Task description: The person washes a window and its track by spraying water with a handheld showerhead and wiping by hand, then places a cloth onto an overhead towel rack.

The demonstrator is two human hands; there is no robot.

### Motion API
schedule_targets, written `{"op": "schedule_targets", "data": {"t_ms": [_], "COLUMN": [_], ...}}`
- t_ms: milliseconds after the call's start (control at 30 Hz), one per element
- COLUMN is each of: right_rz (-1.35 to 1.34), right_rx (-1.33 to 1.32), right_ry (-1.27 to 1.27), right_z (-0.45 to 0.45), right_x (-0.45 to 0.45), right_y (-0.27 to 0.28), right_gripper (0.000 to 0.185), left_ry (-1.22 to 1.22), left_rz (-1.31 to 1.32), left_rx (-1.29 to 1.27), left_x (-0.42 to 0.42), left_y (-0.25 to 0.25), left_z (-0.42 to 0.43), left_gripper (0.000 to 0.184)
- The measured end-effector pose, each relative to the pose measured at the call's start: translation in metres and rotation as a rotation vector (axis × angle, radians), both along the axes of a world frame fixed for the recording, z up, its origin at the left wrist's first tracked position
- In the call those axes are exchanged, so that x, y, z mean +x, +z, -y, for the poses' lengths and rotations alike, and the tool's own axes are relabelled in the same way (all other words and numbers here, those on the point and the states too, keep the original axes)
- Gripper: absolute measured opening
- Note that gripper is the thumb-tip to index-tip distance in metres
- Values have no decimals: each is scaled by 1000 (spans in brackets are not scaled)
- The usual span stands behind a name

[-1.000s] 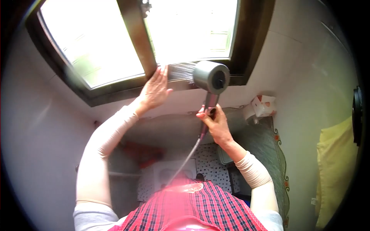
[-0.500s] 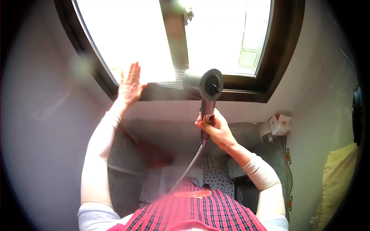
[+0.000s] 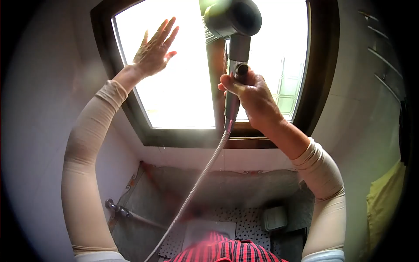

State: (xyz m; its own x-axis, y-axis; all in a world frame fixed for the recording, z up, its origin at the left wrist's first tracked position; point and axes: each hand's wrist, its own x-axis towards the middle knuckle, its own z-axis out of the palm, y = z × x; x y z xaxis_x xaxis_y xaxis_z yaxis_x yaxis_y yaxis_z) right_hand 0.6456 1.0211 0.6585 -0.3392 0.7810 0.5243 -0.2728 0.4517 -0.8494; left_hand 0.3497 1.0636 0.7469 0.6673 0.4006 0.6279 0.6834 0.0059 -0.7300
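My right hand (image 3: 257,96) is wrapped round the handle of a grey shower head (image 3: 235,19), which I hold up in front of the window. Water jets leave its face toward the left. A ribbed metal hose (image 3: 192,192) hangs from the handle down past my apron (image 3: 231,251). My left hand (image 3: 155,50), fingers spread, is at the bright left window pane (image 3: 174,96); whether the palm touches the glass I cannot tell. The dark window frame (image 3: 183,137) surrounds both panes.
A tap fitting (image 3: 115,207) juts from the lower left wall. Below are a spotted tile floor (image 3: 253,227) and a grey lidded bin (image 3: 275,218). On the right hang a yellow cloth (image 3: 384,201) and metal rails (image 3: 386,63).
Both hands have risen, the shower head with my right one. My left hand went from the lower frame edge up over the pane, its fingers now wider apart. The view has tilted.
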Motion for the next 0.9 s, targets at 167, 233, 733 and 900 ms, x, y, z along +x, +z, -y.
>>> {"op": "schedule_targets", "data": {"t_ms": [167,233,733,900], "right_rz": [150,160,186,-8], "right_rx": [-51,-144,-174,-63], "right_ry": [49,80,130,10], "right_z": [-9,-1,-10,-10], "right_x": [16,24,35,25], "right_y": [-2,-13,-61,-40], "right_gripper": [27,26,26,23], "left_ry": [93,-51,-189,-187], "left_rz": [-2,-96,126,209], "left_rx": [-398,-481,185,402], "left_x": [36,28,16,-41], "left_y": [-46,-63,122,85], "left_z": [1,0,-34,-59], "left_gripper": [75,78,58,64]}}
